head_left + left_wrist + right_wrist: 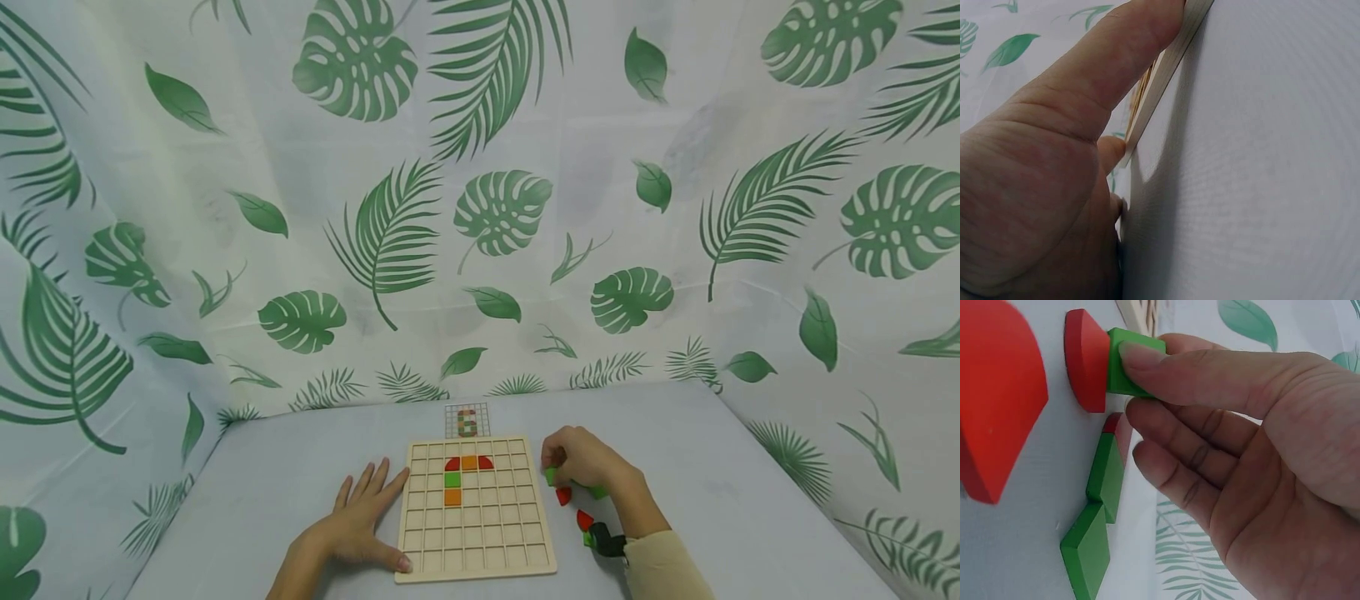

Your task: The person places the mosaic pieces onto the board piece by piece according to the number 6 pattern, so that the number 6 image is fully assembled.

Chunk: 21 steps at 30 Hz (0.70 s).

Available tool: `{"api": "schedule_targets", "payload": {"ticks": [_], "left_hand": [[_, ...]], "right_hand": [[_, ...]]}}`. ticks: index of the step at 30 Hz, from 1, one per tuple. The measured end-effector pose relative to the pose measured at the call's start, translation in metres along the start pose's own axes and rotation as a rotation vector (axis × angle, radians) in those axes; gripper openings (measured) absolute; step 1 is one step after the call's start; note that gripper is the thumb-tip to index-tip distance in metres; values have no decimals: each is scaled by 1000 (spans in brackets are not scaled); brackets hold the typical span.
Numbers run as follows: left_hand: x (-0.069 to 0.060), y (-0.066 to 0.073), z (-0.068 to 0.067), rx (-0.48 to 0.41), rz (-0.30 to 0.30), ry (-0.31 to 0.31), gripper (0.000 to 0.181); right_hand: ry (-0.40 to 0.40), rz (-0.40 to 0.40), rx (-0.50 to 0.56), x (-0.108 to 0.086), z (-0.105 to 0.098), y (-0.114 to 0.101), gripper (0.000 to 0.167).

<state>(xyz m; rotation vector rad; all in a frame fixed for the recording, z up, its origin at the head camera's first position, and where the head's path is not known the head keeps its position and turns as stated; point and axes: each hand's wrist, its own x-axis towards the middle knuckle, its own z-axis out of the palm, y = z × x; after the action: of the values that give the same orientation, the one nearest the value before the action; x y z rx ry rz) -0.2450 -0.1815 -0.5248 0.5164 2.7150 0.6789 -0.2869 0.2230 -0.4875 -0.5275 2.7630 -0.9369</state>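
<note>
A wooden grid board (480,533) lies on the table with red, orange and green pieces in its upper cells. My left hand (356,525) is spread at the board's left side, its thumb and forefinger touching the edge. In the left wrist view the thumb (1110,56) reaches straight to the board's rim (1169,69). Right of the board, my right hand (592,462) pinches a green square block (1132,362) between thumb and fingers. Close beside that block is a red quarter-round piece (1085,362); whether they touch I cannot tell. More green pieces (1088,550) lie below the fingers.
A small pattern card (467,421), gridded with a coloured figure, lies behind the board. Another red piece (585,520) rests near my right wrist, beside the black wrist device (606,540). Leaf-printed cloth (502,304) hangs behind the table.
</note>
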Motion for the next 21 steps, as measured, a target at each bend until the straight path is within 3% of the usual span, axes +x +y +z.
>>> {"api": "schedule_targets", "payload": {"ticks": [7, 16, 21], "left_hand": [[0, 1, 0, 0, 0, 1, 140], [1, 0, -1, 2, -14, -8, 139], [1, -1, 0, 4, -12, -7, 139]], "right_hand": [[-13, -44, 34, 0, -5, 0, 19], [26, -40, 58, 1, -8, -3, 16], [34, -93, 70, 3, -8, -6, 12]]}}
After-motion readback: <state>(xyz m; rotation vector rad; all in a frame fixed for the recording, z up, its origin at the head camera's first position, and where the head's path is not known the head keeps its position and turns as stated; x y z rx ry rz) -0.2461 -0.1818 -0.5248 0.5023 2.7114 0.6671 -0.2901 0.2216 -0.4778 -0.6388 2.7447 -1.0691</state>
